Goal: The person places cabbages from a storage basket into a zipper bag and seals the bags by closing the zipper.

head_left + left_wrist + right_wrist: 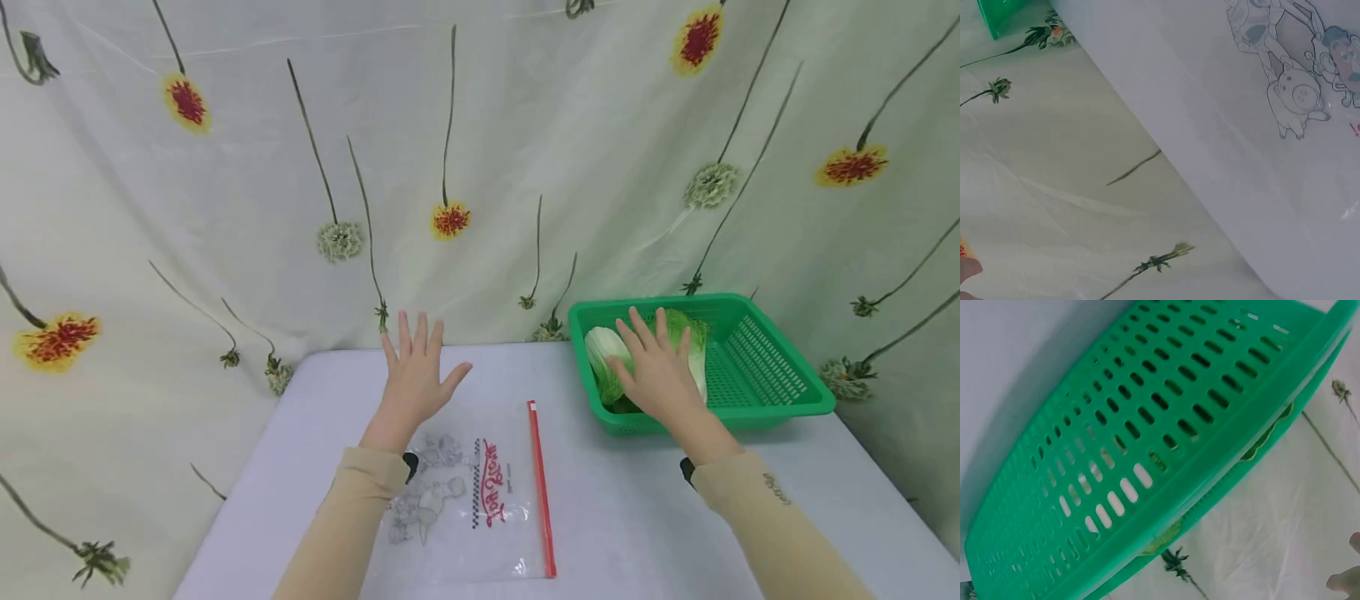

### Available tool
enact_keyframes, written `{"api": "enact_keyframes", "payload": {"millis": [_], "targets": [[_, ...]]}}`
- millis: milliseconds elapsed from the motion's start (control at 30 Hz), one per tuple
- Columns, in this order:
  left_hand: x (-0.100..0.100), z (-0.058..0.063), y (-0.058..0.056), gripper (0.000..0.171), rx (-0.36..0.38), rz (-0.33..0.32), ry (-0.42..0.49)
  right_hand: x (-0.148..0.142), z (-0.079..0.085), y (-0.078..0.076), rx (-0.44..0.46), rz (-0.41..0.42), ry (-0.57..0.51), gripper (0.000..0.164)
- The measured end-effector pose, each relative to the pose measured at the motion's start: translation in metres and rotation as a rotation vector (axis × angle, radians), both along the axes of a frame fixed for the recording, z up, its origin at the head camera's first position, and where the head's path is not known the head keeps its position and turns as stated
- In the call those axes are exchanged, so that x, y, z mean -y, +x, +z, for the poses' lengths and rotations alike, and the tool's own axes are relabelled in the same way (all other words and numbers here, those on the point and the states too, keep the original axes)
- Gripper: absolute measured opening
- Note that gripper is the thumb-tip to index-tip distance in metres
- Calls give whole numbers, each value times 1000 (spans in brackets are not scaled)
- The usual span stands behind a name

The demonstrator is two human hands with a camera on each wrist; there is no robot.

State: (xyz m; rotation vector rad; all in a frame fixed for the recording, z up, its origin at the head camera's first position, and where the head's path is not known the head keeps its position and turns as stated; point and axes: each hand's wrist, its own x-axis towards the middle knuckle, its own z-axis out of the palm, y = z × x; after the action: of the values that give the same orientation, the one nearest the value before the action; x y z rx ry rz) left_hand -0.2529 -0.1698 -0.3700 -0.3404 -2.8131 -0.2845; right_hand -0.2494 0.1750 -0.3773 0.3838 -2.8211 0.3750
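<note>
Both hands are raised with fingers spread and hold nothing. In the head view the left hand (pixel 414 379) is over the back of the table, beyond a clear zip bag (pixel 495 550) that lies flat. The bag has a red slider strip (pixel 540 492) on its right side, red lettering and cartoon drawings. My right hand (pixel 657 375) overlaps a green plastic basket (pixel 780 410) and partly hides the pale green cabbages (pixel 606 358) in it. In the right wrist view the slotted basket wall (pixel 1166 394) fills much of the picture, with fingertips (pixel 1347 581) at the lower right edge.
A white table (pixel 315 433) bears the bag and the basket, which stands at the back right. Behind it hangs a pale cloth (pixel 255 183) printed with flowers. Dark bands show at both wrists, below beige sleeves (pixel 337 525).
</note>
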Motion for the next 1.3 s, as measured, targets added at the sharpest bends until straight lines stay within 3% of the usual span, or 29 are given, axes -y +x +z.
{"api": "enact_keyframes", "payload": {"millis": [200,400,500,667,867,1033,1167,1300], "targets": [[-6,-8,13,82,20,-37,-7,18,-10,15,-28,67,-12,62],[-11,-21,34,78,20,-98,-29,39,-26,39,-103,167,-29,58],[-14,-30,43,75,6,-141,-39,49,-35,53,-152,236,-51,54],[-21,-47,59,71,10,-212,-57,60,-55,71,-145,348,-56,52],[-28,-67,73,67,38,-273,-88,62,-80,76,-93,421,-55,48],[-42,-88,79,65,60,-314,-129,58,-97,71,17,434,-51,49],[-62,-103,86,73,181,-296,-175,56,-106,67,152,438,-49,52],[-79,-110,94,87,296,-254,-153,59,-111,64,267,435,-49,56]]}}
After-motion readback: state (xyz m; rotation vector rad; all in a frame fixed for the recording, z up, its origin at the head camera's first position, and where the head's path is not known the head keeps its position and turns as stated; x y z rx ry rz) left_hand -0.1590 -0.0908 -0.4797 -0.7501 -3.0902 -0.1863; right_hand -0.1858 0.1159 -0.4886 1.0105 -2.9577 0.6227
